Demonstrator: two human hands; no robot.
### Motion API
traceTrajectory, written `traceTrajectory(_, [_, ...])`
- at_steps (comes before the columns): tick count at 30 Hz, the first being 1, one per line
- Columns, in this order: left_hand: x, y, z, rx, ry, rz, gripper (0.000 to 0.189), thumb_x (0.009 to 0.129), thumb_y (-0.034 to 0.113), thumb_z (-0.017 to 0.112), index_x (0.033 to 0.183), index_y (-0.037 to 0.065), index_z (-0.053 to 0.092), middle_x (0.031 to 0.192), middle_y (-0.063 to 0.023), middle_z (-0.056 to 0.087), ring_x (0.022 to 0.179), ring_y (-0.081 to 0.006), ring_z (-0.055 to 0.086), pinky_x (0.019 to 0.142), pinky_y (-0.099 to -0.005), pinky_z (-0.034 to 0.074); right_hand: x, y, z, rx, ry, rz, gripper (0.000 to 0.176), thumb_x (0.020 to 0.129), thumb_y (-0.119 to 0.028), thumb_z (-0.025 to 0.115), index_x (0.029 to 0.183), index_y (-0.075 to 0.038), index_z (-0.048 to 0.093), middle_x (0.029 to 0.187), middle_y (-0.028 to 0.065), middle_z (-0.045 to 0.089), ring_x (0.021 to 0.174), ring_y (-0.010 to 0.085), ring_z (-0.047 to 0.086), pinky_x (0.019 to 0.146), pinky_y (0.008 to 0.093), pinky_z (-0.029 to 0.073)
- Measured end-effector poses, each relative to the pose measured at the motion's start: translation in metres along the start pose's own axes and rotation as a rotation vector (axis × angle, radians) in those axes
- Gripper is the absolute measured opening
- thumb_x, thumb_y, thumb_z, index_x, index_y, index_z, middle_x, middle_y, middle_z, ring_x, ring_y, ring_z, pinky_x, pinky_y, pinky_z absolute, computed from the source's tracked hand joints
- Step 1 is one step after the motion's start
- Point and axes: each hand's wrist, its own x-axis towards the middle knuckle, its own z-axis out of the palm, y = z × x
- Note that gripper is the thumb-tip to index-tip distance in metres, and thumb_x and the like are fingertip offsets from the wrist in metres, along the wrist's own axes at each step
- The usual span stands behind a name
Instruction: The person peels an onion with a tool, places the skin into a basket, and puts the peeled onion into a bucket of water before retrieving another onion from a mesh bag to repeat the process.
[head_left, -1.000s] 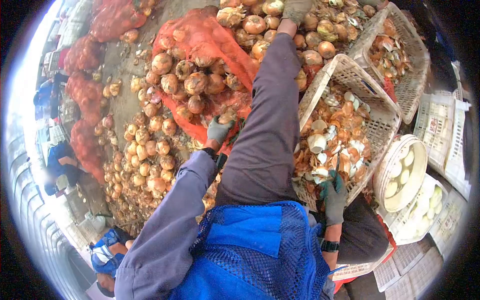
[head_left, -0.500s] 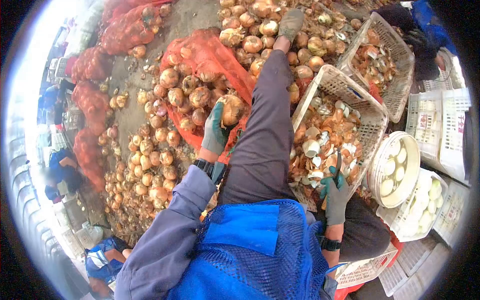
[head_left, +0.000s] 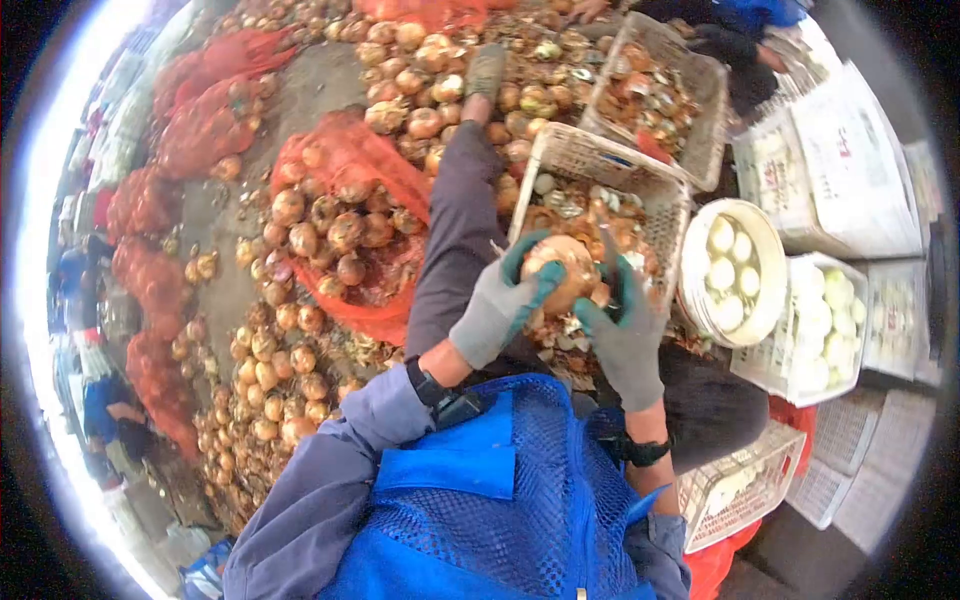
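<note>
My left hand (head_left: 497,312), in a grey glove with green fingertips, is closed around a large brown-skinned onion (head_left: 562,272). Close to the onion's right side, my gloved right hand (head_left: 628,345) grips a small knife (head_left: 609,250), its blade pointing up and away from me. Both hands are over a white plastic crate (head_left: 667,205) that holds onion skins and cut ends (head_left: 560,340). Part of the crate is hidden behind the hands and the onion.
Left of my leg lies an open red mesh bag (head_left: 350,150) of onions, with loose onions (head_left: 275,375) on the ground. A second crate of skins (head_left: 707,150) stands beyond. On the right are a white bucket (head_left: 690,300) and a crate (head_left: 800,395), both holding peeled onions.
My left hand has carried the onion from the mesh bag rightward to above the skins crate. My right hand has come up beside it with the knife. The view has shifted right.
</note>
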Motion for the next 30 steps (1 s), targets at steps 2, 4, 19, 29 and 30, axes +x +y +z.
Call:
traceTrajectory(2, [-0.013, -0.007, 0.028, -0.164, -0.059, -0.093, 0.055, 0.111, 0.031, 0.068, 0.155, 0.0, 0.056, 0.143, -0.008, 0.066, 0.124, -0.0153, 0.063, 0.108, -0.03, 0.052, -0.004, 0.027, -0.001, 0.003, -0.006, 0.107, 0.066, 0.096, -0.026, 0.08, 0.152, 0.001, 0.058, 0.127, 0.0164, 0.073, 0.115, 0.0204, 0.069, 0.094, 0.0342, 0.057])
traceTrajectory(4, [-0.011, -0.02, 0.03, -0.173, -0.132, -0.093, 0.054, 0.113, 0.033, 0.063, 0.155, -0.001, 0.056, 0.143, -0.0091, 0.067, 0.12, -0.0161, 0.067, 0.102, -0.0302, 0.055, -0.006, 0.051, -0.005, 0.165, 0.001, 0.242, 0.066, 0.097, -0.028, 0.079, 0.152, 0.001, 0.057, 0.127, 0.016, 0.073, 0.113, 0.0218, 0.071, 0.092, 0.0346, 0.058])
traceTrajectory(19, [-0.006, -0.047, 0.059, 0.092, -0.456, -0.025, 0.085, 0.104, 0.049, 0.074, 0.164, -0.001, 0.04, 0.159, -0.01, 0.054, 0.147, -0.0178, 0.049, 0.124, -0.0334, 0.037, -0.045, 0.123, 0.001, 0.854, 0.106, 0.364, 0.047, 0.111, -0.042, 0.061, 0.132, 0.0, 0.07, 0.102, 0.0044, 0.073, 0.081, 0.0107, 0.066, 0.065, 0.0279, 0.051])
traceTrajectory(29, [-0.01, -0.081, 0.056, -0.6, -0.411, -0.426, 0.078, 0.104, 0.044, 0.075, 0.162, 0.002, 0.043, 0.158, -0.0096, 0.057, 0.145, -0.0237, 0.056, 0.122, -0.04, 0.046, -0.045, 0.114, -0.013, 0.902, 0.049, 0.622, 0.039, 0.105, -0.025, 0.07, 0.132, 0.002, 0.071, 0.1, 0.0048, 0.07, 0.087, 0.0122, 0.063, 0.076, 0.0323, 0.052])
traceTrajectory(30, [-0.012, -0.079, 0.058, -0.728, -0.368, -0.472, 0.077, 0.104, 0.043, 0.075, 0.162, 0.003, 0.043, 0.158, -0.01, 0.057, 0.146, -0.0253, 0.056, 0.123, -0.0411, 0.046, -0.049, 0.117, -0.009, 0.951, 0.087, 0.586, 0.039, 0.105, -0.027, 0.071, 0.132, 0.002, 0.071, 0.092, 0.002, 0.068, 0.076, 0.0096, 0.062, 0.065, 0.0286, 0.05])
